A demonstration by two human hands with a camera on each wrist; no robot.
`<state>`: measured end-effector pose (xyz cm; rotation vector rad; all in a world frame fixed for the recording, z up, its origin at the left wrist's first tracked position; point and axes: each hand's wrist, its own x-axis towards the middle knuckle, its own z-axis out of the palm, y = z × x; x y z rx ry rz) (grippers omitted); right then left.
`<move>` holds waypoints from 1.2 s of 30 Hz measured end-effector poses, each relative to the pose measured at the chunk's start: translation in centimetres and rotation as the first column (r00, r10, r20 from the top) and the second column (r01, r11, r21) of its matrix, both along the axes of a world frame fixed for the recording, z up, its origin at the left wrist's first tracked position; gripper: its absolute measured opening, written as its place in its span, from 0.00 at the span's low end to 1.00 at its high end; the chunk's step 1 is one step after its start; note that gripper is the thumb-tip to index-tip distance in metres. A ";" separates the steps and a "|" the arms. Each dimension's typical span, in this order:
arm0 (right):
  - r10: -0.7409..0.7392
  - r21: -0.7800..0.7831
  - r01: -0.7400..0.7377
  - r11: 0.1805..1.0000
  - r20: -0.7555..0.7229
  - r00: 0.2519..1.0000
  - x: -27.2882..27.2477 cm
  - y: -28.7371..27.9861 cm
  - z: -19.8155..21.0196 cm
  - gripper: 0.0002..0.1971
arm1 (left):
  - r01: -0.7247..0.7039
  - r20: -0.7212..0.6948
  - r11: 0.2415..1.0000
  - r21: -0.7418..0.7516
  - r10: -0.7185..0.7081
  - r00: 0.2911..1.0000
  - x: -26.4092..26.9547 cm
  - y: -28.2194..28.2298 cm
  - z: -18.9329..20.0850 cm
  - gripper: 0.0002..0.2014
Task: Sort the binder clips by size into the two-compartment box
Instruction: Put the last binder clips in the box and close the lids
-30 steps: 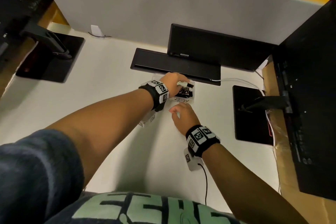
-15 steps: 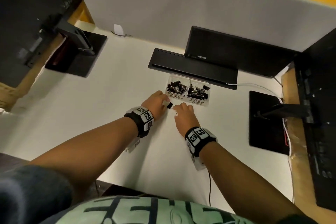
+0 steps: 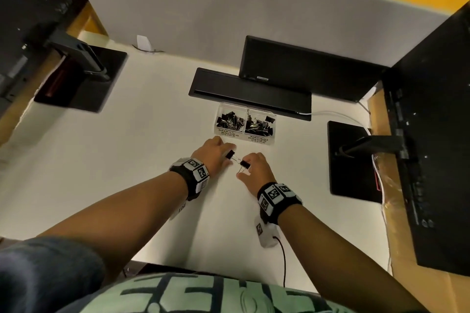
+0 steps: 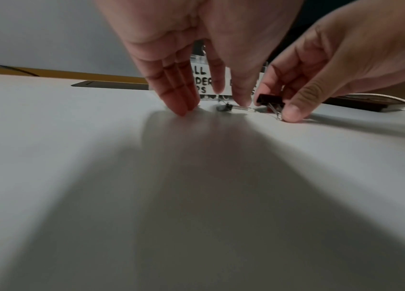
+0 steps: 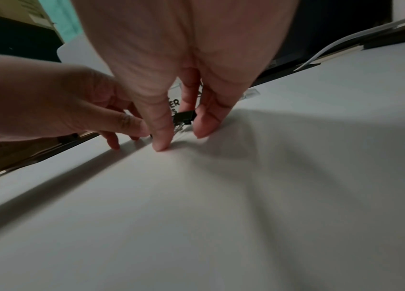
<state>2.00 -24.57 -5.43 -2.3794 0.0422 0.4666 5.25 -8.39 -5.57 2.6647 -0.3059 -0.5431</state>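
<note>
Clips [image 3: 244,164] at frame centre: light, stiff, slippery steel, best pinched by black body. Right hand [image 3: 255,168] pinching one; left hand [image 3: 213,154] fingertips down beside another [image 3: 230,154].

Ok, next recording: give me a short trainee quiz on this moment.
1. True or false: both halves of the box already hold clips.
2. The label on the left compartment reads: A) small, B) medium, C) large.
3. Fill in: ___ loose clips lie on the desk in front of the box.

Key: 1 true; 2 A; 3 two.
</note>
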 end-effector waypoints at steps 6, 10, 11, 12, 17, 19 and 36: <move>-0.110 0.077 0.112 0.991 -0.026 0.994 -0.1 -0.1 0.1 0.14 | 0.037 0.008 0.999 -0.025 -0.037 0.999 -0.5 -1.3 -0.9 0.16; -0.221 0.198 0.219 0.955 -0.015 0.975 1.0 -1.1 2.1 0.05 | -0.009 -0.016 1.000 -0.030 0.008 1.000 -0.2 -0.9 -0.7 0.11; -0.231 0.209 0.223 0.952 0.016 0.973 1.6 -1.5 3.0 0.06 | 0.002 0.000 0.999 -0.033 -0.002 1.000 -0.3 -0.8 -0.7 0.11; -0.244 0.214 0.227 0.950 0.054 0.968 2.3 -2.0 3.9 0.07 | 0.019 0.013 0.999 -0.032 -0.019 1.000 -0.4 -0.8 -0.8 0.12; -0.290 0.141 0.260 0.955 0.277 0.916 6.4 -4.8 6.8 0.08 | 0.062 0.009 0.998 -0.012 -0.062 0.998 -0.7 -0.9 -0.7 0.16; -0.233 0.067 0.223 0.972 0.311 0.921 7.4 -5.2 6.8 0.09 | 0.073 0.020 0.997 -0.018 -0.073 0.997 -0.7 -1.0 -0.5 0.13; 0.025 -0.128 0.017 0.992 0.320 0.947 8.1 -5.3 4.1 0.10 | 0.000 0.248 0.950 -0.311 0.081 0.965 3.5 -3.4 5.3 0.08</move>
